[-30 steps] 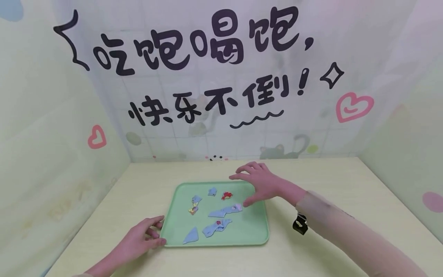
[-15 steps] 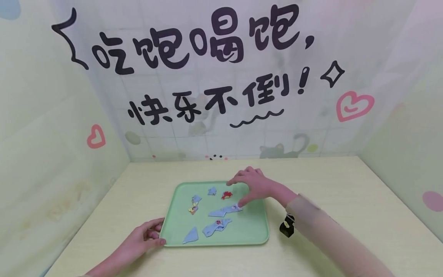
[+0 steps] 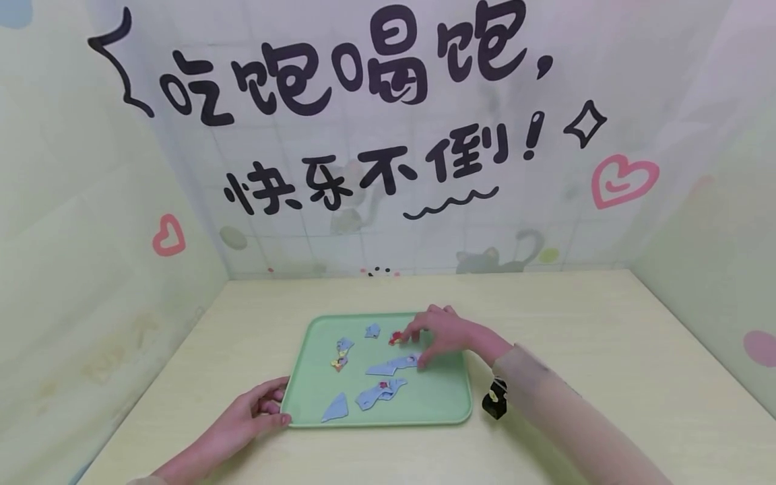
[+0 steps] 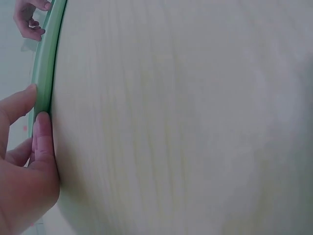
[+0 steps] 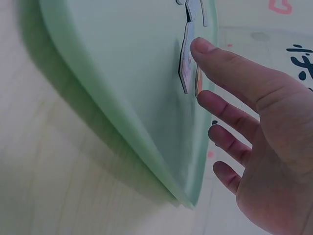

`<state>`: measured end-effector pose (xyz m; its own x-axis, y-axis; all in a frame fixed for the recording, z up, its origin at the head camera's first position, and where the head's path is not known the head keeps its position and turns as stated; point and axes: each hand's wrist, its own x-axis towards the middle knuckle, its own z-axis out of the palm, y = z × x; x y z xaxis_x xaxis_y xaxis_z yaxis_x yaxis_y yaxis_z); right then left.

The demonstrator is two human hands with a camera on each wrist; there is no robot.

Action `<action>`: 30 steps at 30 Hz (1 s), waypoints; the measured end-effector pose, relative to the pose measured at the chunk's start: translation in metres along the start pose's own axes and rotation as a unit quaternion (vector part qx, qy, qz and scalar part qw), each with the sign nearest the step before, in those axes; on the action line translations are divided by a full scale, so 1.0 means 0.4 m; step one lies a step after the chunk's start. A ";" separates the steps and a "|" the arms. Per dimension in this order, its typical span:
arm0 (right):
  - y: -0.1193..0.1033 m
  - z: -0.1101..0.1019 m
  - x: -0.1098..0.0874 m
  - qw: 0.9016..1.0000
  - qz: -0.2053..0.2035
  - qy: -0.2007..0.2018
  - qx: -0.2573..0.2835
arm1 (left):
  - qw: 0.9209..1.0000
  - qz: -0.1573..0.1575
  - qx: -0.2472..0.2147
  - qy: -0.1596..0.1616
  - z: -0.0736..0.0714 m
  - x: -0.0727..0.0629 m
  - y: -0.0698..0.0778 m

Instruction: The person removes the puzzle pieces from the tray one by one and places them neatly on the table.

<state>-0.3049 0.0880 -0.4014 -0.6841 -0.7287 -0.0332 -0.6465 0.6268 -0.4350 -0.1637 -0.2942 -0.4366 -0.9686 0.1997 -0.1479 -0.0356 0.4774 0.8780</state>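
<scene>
A pale green tray [image 3: 427, 404] lies on the table with several flat, irregular light blue puzzle pieces on it. My left hand [image 3: 251, 409] grips its left edge near the front corner; in the left wrist view, thumb and fingers meet at the green rim [image 4: 45, 73]. Over the tray's right part hovers my right hand [image 3: 447, 333], fingers spread and slightly bent. Its thumb is at the right end of a long blue puzzle piece [image 3: 388, 366], and its index finger is by a small red puzzle piece [image 3: 395, 338]. In the right wrist view, nothing lies between thumb and fingers [image 5: 230, 112].
Other puzzle pieces lie on the tray: a triangular one [image 3: 336, 407], a long one with a red mark [image 3: 378, 396], a blue-yellow one [image 3: 341, 355] and a small one [image 3: 372, 331]. A black object [image 3: 496, 397] hangs by the right sleeve. A printed wall [image 3: 388, 256] stands behind.
My right hand has come down and left over the tray, its fingers drawing close to the red piece and the long blue piece. The left hand stays at the tray's edge.
</scene>
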 end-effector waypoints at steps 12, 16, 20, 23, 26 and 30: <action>0.000 0.015 0.003 1.000 -0.005 -0.010 -0.003 | 1.000 0.002 -0.013 -0.007 -0.002 0.003 -0.005; 0.001 0.016 0.004 1.000 -0.005 -0.012 -0.006 | 1.000 0.001 -0.015 -0.009 -0.003 0.005 -0.010; 0.000 0.017 0.006 1.000 -0.005 -0.009 -0.015 | 1.000 0.005 -0.017 -0.008 -0.004 0.007 -0.014; -0.002 0.017 0.007 1.000 -0.004 -0.007 -0.026 | 1.000 0.007 -0.021 -0.008 -0.003 0.007 -0.013; -0.005 0.016 0.010 0.999 -0.005 -0.006 -0.034 | 1.000 0.008 -0.021 -0.009 -0.003 0.006 -0.012; -0.010 0.009 0.013 0.999 -0.011 -0.002 -0.040 | 1.000 0.011 -0.020 -0.010 -0.004 0.005 -0.010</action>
<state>-0.3046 0.0809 -0.4029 -0.6686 -0.7431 -0.0273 -0.6860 0.6306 -0.3630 -0.1657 -0.2969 -0.4397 -0.9644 0.2263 -0.1370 -0.0249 0.4377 0.8988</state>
